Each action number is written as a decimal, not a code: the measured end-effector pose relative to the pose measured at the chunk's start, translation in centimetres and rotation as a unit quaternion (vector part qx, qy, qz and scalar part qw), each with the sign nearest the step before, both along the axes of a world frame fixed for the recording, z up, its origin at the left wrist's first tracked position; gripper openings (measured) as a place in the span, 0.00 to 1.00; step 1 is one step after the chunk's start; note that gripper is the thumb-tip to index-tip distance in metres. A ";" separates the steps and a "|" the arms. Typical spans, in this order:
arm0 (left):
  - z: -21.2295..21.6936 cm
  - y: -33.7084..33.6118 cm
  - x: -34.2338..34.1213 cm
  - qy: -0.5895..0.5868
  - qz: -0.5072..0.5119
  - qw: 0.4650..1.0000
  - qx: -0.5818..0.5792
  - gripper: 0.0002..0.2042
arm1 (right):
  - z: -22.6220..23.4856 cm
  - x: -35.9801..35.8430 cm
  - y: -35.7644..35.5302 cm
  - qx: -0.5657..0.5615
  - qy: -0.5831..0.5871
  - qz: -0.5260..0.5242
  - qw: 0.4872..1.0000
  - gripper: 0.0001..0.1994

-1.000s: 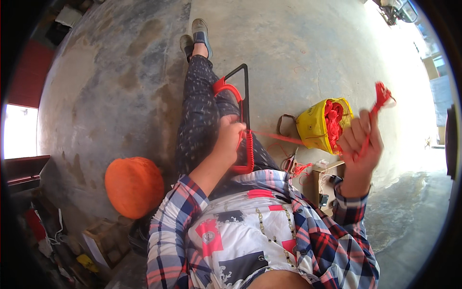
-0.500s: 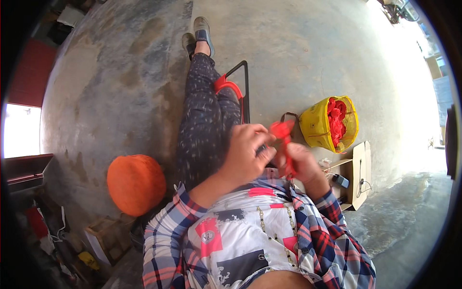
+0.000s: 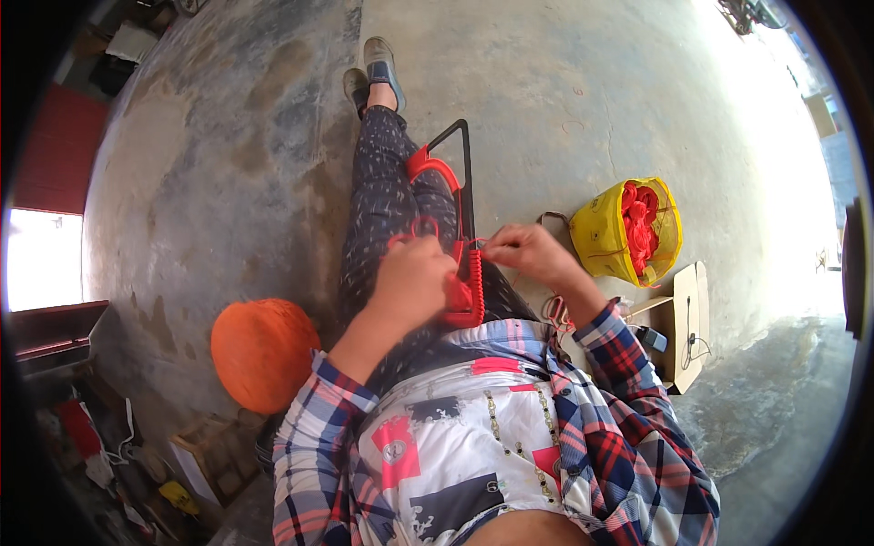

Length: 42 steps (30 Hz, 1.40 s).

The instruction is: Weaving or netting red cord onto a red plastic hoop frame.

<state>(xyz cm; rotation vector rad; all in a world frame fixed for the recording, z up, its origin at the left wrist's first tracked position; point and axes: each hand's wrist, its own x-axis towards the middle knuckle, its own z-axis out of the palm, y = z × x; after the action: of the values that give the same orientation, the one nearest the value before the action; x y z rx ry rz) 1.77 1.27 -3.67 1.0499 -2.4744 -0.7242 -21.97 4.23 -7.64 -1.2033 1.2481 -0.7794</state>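
Note:
Across my lap lies a black metal frame [image 3: 467, 182], with a curved red piece [image 3: 431, 168] at its far end. Red cord is wound in tight turns [image 3: 475, 278] round its near right side. My left hand [image 3: 415, 278] is closed at the frame's left, with loops of red cord [image 3: 421, 225] sticking out beyond the fingers; its palm is hidden. Just right of the frame, my right hand [image 3: 528, 255] pinches a thin red strand that runs toward the wound turns.
A yellow bucket-shaped bag [image 3: 596, 238] filled with red bundles [image 3: 640, 227] stands to the right. Closer in is an open cardboard box [image 3: 685, 318] with a cable and a dark block. An orange round cushion [image 3: 264, 355] sits at my left, near a wooden crate [image 3: 205, 455].
The red bundle I held between both hands at the right is gone from there. My left hand has moved down and left; my right hand has moved up beside the frame, pinching a strand.

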 end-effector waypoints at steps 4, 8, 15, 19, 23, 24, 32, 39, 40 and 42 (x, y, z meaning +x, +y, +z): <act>-1.6 0.4 -2.9 0.014 0.108 0.993 0.051 0.09 | 0.6 1.8 -0.7 0.019 0.028 0.088 0.995 0.13; -2.7 -0.9 -2.6 0.092 0.143 0.983 0.074 0.12 | 1.4 1.1 -0.5 0.056 0.054 0.037 0.996 0.11; -6.3 -2.1 -2.7 0.391 0.133 0.631 0.657 0.13 | 9.4 -1.1 -1.4 -0.107 -0.134 -0.138 0.975 0.06; -5.5 -0.8 -4.0 0.398 0.156 0.637 0.642 0.14 | 15.1 1.8 0.9 -0.080 -0.521 -0.082 0.846 0.09; -5.7 -1.0 -4.3 0.402 0.166 0.621 0.652 0.13 | 19.1 3.4 5.2 0.019 -0.617 -0.005 0.787 0.14; -5.9 -1.1 -4.3 0.403 0.164 0.621 0.652 0.13 | 19.9 3.6 6.4 0.041 -0.595 -0.002 0.802 0.16; -5.4 0.0 -6.0 0.189 0.246 0.944 -0.110 0.15 | 21.4 1.7 3.4 -0.124 -0.642 0.207 0.728 0.14; -1.8 -0.9 -2.8 0.276 0.224 0.921 0.157 0.02 | 15.4 -0.8 2.0 -0.193 0.026 0.139 0.971 0.06; -3.5 -1.5 -1.9 0.287 0.248 0.892 0.247 0.02 | 13.7 -0.8 1.7 -0.193 0.027 0.138 0.971 0.06; -3.1 -1.5 -1.4 0.232 0.248 0.862 0.376 0.07 | 9.3 -0.5 1.5 -0.225 0.231 0.144 0.936 0.05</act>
<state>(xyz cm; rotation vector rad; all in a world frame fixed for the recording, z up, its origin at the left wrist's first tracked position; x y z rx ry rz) 0.40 -0.21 -6.74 1.4591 -1.4058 -1.5859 -22.43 5.75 1.71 -1.9829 1.2536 -0.5933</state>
